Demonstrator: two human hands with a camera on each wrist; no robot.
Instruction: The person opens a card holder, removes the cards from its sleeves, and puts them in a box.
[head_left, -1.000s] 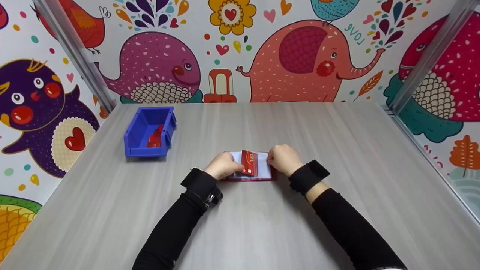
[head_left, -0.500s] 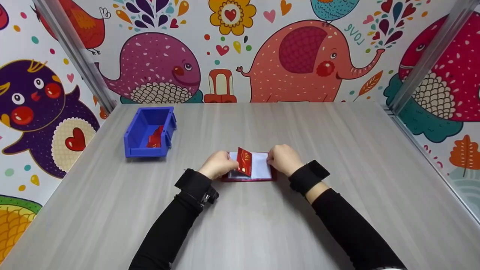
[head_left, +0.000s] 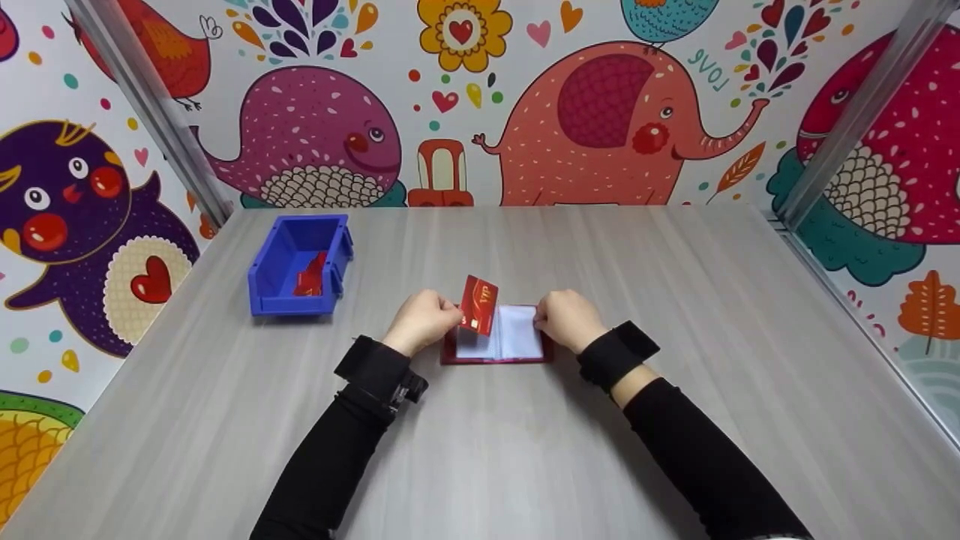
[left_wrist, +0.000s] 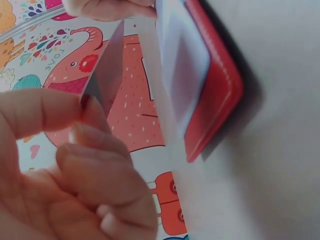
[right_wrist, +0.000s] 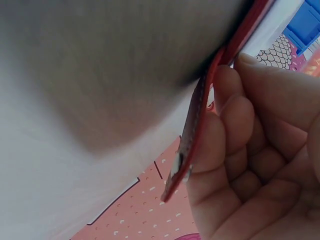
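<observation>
In the head view a red VIP card (head_left: 480,304) is pinched at its lower left corner by my left hand (head_left: 424,319). It stands tilted over an open red card holder (head_left: 449,352) lying on the table. Clear plastic sleeves (head_left: 521,331) fill the holder's middle. My right hand (head_left: 570,320) pinches the holder's right edge between thumb and fingers. Seen from the left wrist, the card (left_wrist: 111,62) is nearly edge-on between thumb and index finger, apart from the sleeves. The right wrist view shows a red strap with a metal snap (right_wrist: 178,165) beside the curled fingers.
A blue bin (head_left: 291,305) stands at the back left of the table (head_left: 480,450), with red cards (head_left: 310,276) inside. Walls printed with cartoon animals (head_left: 592,127) rise behind and at both sides, with metal posts at the corners.
My left hand has drawn the VIP card up and to the left, from flat over the sleeves to raised above the holder's back edge. My right hand has stayed in place.
</observation>
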